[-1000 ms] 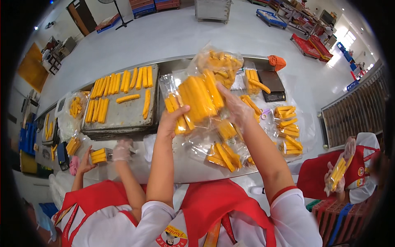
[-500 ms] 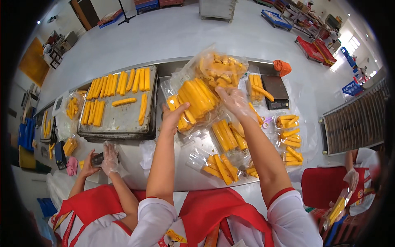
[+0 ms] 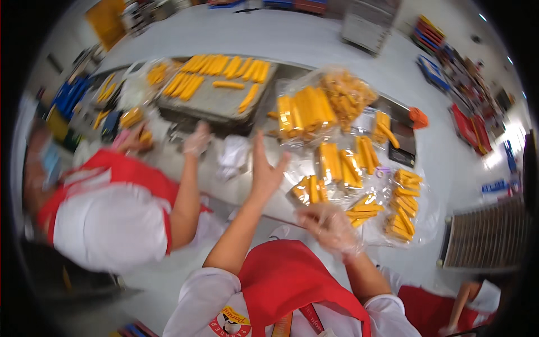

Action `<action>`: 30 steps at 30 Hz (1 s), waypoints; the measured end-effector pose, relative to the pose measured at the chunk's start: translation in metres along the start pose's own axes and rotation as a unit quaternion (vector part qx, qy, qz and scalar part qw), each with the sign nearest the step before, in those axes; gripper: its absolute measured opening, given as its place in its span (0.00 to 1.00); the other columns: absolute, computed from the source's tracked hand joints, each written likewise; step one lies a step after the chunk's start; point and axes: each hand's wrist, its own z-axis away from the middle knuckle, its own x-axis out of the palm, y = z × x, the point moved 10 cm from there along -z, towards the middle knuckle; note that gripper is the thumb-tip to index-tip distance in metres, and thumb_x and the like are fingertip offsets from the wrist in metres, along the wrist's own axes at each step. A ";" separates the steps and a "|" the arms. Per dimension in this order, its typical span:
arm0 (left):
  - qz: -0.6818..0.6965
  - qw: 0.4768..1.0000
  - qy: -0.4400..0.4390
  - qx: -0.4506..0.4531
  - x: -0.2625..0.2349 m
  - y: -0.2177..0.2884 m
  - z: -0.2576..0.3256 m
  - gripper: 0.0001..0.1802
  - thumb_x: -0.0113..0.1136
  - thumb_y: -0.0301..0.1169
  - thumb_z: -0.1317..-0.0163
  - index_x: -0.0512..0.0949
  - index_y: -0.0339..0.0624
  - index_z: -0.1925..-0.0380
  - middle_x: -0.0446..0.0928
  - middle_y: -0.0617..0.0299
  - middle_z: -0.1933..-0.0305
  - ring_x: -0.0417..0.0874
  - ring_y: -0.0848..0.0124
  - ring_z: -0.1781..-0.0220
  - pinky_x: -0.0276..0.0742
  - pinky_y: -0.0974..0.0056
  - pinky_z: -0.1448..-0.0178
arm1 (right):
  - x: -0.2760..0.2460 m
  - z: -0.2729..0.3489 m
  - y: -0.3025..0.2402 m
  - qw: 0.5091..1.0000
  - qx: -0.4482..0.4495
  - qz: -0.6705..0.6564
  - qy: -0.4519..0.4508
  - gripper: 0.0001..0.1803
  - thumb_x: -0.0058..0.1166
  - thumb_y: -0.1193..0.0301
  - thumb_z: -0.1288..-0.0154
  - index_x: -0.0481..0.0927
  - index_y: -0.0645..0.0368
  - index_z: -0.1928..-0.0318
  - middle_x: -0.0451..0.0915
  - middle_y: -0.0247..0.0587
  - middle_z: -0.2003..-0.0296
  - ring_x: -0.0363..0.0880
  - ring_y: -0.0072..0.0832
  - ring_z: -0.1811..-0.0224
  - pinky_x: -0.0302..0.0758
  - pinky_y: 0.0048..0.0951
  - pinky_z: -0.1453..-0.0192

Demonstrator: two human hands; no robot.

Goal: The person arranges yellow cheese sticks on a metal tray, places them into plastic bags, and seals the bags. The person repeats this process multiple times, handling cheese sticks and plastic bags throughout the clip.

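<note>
Bagged yellow sticks looked light, breakable and slick, best cradled underneath; left hand spread, right hand unclear.

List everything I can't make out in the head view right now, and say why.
- Right hand, head view: blur and curled fingers hide whether it pinches anything.
- Dark scale, head view: its display is too small and blurred to read.
- Clear bag of yellow pieces, head view: blur and wrinkled plastic hide the count.
- Co-worker at lower right, head view: cut off by the lower edge.
</note>
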 end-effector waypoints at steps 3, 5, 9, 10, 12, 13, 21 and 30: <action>0.090 0.995 -0.031 -0.031 -0.035 0.023 0.099 0.30 0.69 0.31 0.37 0.72 0.42 0.36 0.73 0.52 0.34 0.79 0.64 0.39 0.76 0.61 0.39 | 0.098 0.033 0.030 0.985 0.008 -0.066 -0.162 0.19 0.56 0.61 0.32 0.85 0.65 0.54 0.85 0.56 0.64 0.85 0.44 0.62 0.78 0.38 0.52; -0.072 0.982 -0.116 0.130 -0.066 0.040 0.164 0.11 0.70 0.31 0.39 0.84 0.41 0.58 0.81 0.54 0.47 0.83 0.59 0.46 0.79 0.61 0.44 | 0.159 0.053 0.038 0.963 0.015 -0.088 -0.254 0.19 0.56 0.60 0.33 0.86 0.65 0.54 0.86 0.56 0.63 0.85 0.45 0.61 0.79 0.37 0.52; -0.247 0.949 -0.179 0.076 -0.144 0.007 0.258 0.11 0.67 0.38 0.38 0.84 0.42 0.71 0.83 0.53 0.54 0.82 0.54 0.48 0.80 0.56 0.46 | 0.225 0.071 0.086 0.947 0.036 0.135 -0.290 0.24 0.60 0.56 0.38 0.86 0.61 0.50 0.87 0.54 0.61 0.87 0.40 0.58 0.80 0.37 0.51; -0.292 0.926 -0.229 0.072 -0.160 -0.017 0.287 0.12 0.65 0.40 0.37 0.84 0.43 0.68 0.82 0.52 0.50 0.82 0.53 0.46 0.81 0.54 0.46 | 0.237 0.078 0.090 0.939 0.025 0.150 -0.307 0.25 0.60 0.55 0.38 0.85 0.60 0.48 0.87 0.53 0.59 0.87 0.41 0.55 0.79 0.38 0.47; -0.383 0.902 -0.182 -0.077 -0.232 -0.076 0.340 0.12 0.64 0.39 0.38 0.83 0.42 0.64 0.80 0.53 0.47 0.81 0.54 0.44 0.79 0.53 0.43 | 0.262 0.087 0.082 0.926 -0.003 0.171 -0.338 0.26 0.60 0.55 0.39 0.85 0.59 0.46 0.87 0.53 0.56 0.86 0.42 0.52 0.79 0.39 0.44; -0.454 0.838 -0.215 -0.214 -0.265 -0.108 0.378 0.15 0.65 0.40 0.39 0.83 0.42 0.59 0.78 0.52 0.43 0.80 0.53 0.41 0.78 0.51 0.41 | 0.273 0.091 0.079 0.900 -0.019 0.242 -0.362 0.26 0.57 0.54 0.37 0.84 0.58 0.45 0.85 0.53 0.51 0.83 0.44 0.47 0.76 0.40 0.39; -0.340 0.806 -0.114 -0.470 -0.468 -0.152 0.615 0.33 0.67 0.49 0.41 0.76 0.42 0.40 0.74 0.46 0.37 0.77 0.50 0.36 0.75 0.47 0.35 | 0.415 0.099 0.043 0.809 -0.068 0.408 -0.418 0.30 0.58 0.51 0.39 0.82 0.55 0.41 0.82 0.47 0.43 0.79 0.42 0.38 0.72 0.37 0.32; -0.297 0.707 0.018 -0.642 -0.628 -0.097 0.710 0.37 0.66 0.49 0.39 0.71 0.42 0.34 0.70 0.44 0.32 0.74 0.49 0.32 0.71 0.53 0.30 | 0.638 0.135 -0.135 0.712 -0.225 0.407 -0.526 0.30 0.55 0.51 0.36 0.80 0.53 0.38 0.82 0.46 0.43 0.78 0.44 0.38 0.71 0.40 0.32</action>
